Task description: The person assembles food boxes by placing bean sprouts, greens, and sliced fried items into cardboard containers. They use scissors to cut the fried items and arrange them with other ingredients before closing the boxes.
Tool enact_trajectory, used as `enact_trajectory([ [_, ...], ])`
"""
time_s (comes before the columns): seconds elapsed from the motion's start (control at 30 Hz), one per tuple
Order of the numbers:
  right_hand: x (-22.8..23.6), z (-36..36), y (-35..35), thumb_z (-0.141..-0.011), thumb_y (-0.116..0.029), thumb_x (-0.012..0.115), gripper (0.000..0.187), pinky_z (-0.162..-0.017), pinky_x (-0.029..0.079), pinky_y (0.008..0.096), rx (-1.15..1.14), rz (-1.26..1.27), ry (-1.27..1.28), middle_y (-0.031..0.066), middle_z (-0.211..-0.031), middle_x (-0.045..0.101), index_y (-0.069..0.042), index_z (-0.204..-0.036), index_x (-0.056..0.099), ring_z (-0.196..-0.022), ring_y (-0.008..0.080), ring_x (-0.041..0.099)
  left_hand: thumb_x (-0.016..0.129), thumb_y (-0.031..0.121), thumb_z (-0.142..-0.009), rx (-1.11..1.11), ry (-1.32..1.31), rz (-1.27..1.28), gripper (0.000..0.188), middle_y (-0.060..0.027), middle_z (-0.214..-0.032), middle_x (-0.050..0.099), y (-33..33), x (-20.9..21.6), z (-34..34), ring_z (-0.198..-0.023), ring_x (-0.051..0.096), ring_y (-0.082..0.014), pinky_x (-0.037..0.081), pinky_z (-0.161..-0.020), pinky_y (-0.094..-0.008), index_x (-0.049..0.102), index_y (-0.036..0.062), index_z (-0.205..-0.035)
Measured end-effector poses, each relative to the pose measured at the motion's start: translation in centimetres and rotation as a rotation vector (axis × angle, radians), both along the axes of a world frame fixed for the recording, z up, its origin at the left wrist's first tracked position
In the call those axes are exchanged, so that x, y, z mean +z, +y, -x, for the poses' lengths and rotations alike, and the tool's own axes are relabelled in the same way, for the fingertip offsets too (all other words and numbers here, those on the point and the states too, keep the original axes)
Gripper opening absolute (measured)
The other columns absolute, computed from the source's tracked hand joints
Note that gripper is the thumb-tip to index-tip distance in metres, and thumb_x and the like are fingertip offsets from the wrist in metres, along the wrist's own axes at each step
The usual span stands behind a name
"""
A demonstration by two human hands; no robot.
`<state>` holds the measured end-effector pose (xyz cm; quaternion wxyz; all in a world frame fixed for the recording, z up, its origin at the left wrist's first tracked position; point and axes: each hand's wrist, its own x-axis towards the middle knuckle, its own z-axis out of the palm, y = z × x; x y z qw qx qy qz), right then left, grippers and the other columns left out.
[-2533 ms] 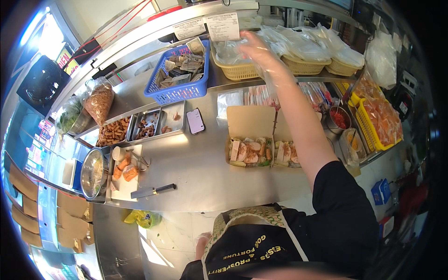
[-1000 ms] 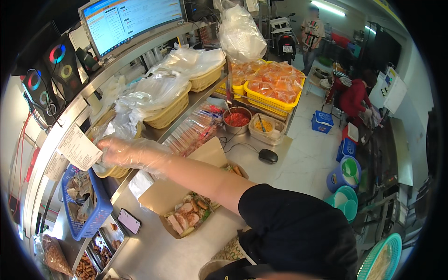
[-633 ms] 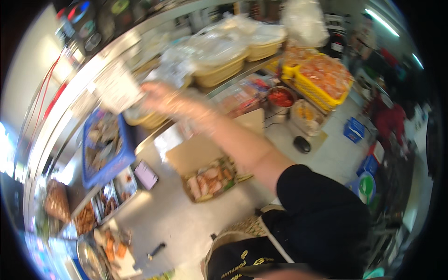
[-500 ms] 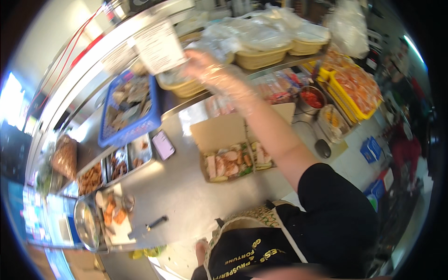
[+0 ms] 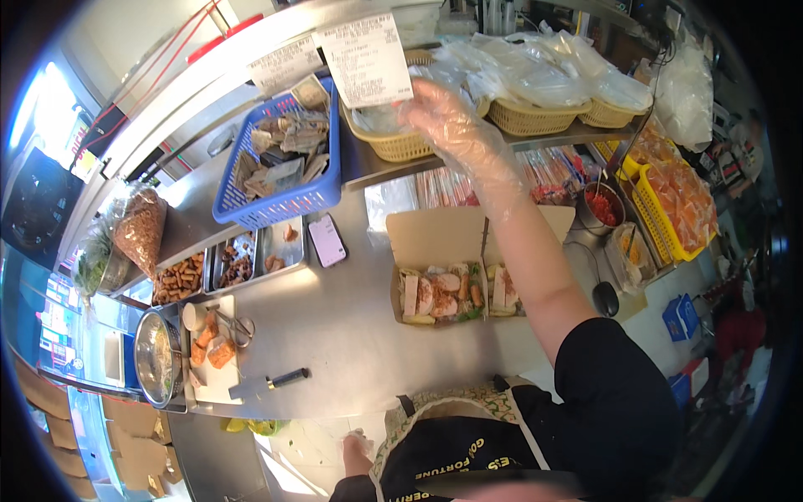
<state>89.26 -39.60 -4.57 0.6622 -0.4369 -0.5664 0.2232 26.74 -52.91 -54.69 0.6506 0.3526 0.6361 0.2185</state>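
Note:
My right hand (image 5: 439,117), in a clear plastic glove, reaches up to the shelf and pinches the lower right corner of a white printed receipt (image 5: 364,63). A second receipt (image 5: 284,65) hangs beside it on the left. My left hand (image 5: 357,448) is low beside the apron, its fingers too small and unclear to read. Under my right arm stand two open cardboard food boxes (image 5: 431,238), side by side. Sliced pale meat (image 5: 443,293), browned pieces and greens fill the left one; my forearm partly covers the right one.
A blue basket (image 5: 276,213) of packets and yellow baskets (image 5: 535,121) of plastic bags line the shelf. On the steel counter lie a phone (image 5: 326,240), a knife (image 5: 284,379), a cutting board (image 5: 219,386) with scissors, metal trays (image 5: 280,251) and a steel bowl (image 5: 159,360).
The view has shifted, so the counter and shelf sit farther right. My right hand stays at the receipt's corner, and the receipt is sharper now. The boxes have not visibly changed.

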Motion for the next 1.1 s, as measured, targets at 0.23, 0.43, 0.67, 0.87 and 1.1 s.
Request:
enact_trajectory([
  [0.23, -0.2, 0.3, -0.2, -0.092, -0.017, 0.06, 0.034, -0.098, 0.038, 0.0302, -0.124, 0.088, -0.035, 0.0043, -0.108, 0.062, 0.0, -0.122, 0.062, -0.1, 0.0124, 0.054, 0.062, 0.03, -0.092, 0.07, 0.075, 0.182, 0.026, -0.0073, -0.09, 0.062, -1.7, -0.4, -0.4, -0.079, 0.062, -0.024, 0.052, -0.071, -0.0375, 0.063, 0.0085, -0.107],
  [0.43, 0.3, 1.0, -0.4, -0.093, -0.018, 0.059, 0.027, -0.084, 0.042, 0.0253, -0.186, 0.072, -0.042, 0.0022, -0.098, 0.063, -0.003, -0.115, 0.065, -0.089, 0.0085, 0.054, 0.067, 0.028, -0.089, -0.466, 0.554, 0.089, 0.03, -0.0098, -0.1, 0.064, 1.5, -1.6, -2.4, -0.088, 0.064, -0.0277, 0.054, -0.075, -0.0397, 0.062, 0.0086, -0.112],
  [0.67, -0.4, -0.1, 0.5, -0.087, -0.014, 0.063, 0.021, -0.089, 0.042, 0.0308, -0.208, 0.113, -0.058, 0.0052, -0.101, 0.065, -0.004, -0.106, 0.066, -0.093, 0.0131, 0.057, 0.072, 0.026, -0.085, -1.253, 0.936, -0.013, 0.038, -0.0126, -0.112, 0.067, 3.6, -2.1, -3.4, -0.098, 0.067, -0.0319, 0.055, -0.079, -0.0424, 0.062, 0.0087, -0.117],
  [0.87, -0.3, -0.1, 1.5, -0.087, -0.017, 0.063, 0.022, -0.076, 0.044, 0.024, -0.22, 0.095, 0.021, 0.0039, -0.09, 0.067, -0.005, -0.106, 0.067, -0.079, 0.0104, 0.058, 0.075, 0.027, -0.082, -1.298, 0.96, -0.098, 0.046, -0.0139, -0.119, 0.068, 1.5, -1.9, -0.6, -0.104, 0.067, -0.0329, 0.055, -0.085, -0.0421, 0.062, 0.0094, -0.122],
  [1.1, -1.2, -1.2, 1.9, -0.087, -0.019, 0.06, 0.029, -0.082, 0.049, 0.0325, -0.35, 0.135, -0.135, 0.0056, -0.108, 0.068, -0.005, -0.112, 0.067, -0.089, 0.014, 0.062, 0.077, 0.027, -0.076, -1.146, 0.973, 0.045, 0.046, -0.0154, -0.118, 0.068, -1.1, -0.3, 2.6, -0.112, 0.065, -0.0313, 0.054, -0.089, -0.0407, 0.065, 0.0104, -0.117],
])
